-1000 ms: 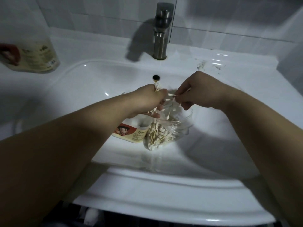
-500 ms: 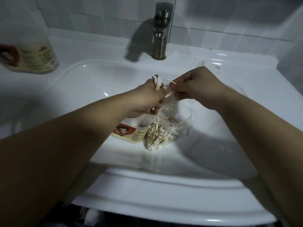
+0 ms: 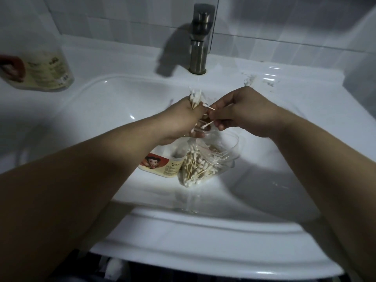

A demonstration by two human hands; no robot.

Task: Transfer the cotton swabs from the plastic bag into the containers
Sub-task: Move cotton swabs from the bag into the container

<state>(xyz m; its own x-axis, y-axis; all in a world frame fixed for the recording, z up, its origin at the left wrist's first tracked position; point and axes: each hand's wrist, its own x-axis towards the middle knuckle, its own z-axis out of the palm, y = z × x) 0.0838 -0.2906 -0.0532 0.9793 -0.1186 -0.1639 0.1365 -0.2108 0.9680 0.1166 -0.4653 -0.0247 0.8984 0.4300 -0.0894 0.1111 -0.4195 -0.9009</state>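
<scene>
Head view: both bare forearms reach into a white sink (image 3: 105,110) and meet over the middle of its basin; the left hand (image 3: 181,123) is closed in a fist round a bundle of cotton swabs (image 3: 195,97), whose white tips stick up out of the top of the fist toward 12 o'clock, while more stick ends poke out below the fingers; the right hand (image 3: 246,110), just beside it at 3 o'clock, has its fingers curled and pinches loose swabs (image 3: 208,124) between thumb and fingertips, their ends pointing toward the left hand; how many it holds I cannot tell.

Below the hands, at 6 o'clock, the plastic bag (image 3: 205,178) lies on the basin floor, clear and crumpled, with a heap of bagged swabs (image 3: 195,166) still inside, wooden sticks and white tips jumbled; the bag's upper part lies over a clear container (image 3: 236,141) at 4 o'clock of the hands, and whether that one holds any swabs I cannot tell; touching the bag at its 9 o'clock lies a labelled container (image 3: 160,165), pale, on its side, with a cartoon face on a red patch.

A steel faucet (image 3: 200,41) stands at 12 o'clock on the sink's back ledge; a pale bottle (image 3: 42,70) stands at 10 o'clock, well apart from the hands.
</scene>
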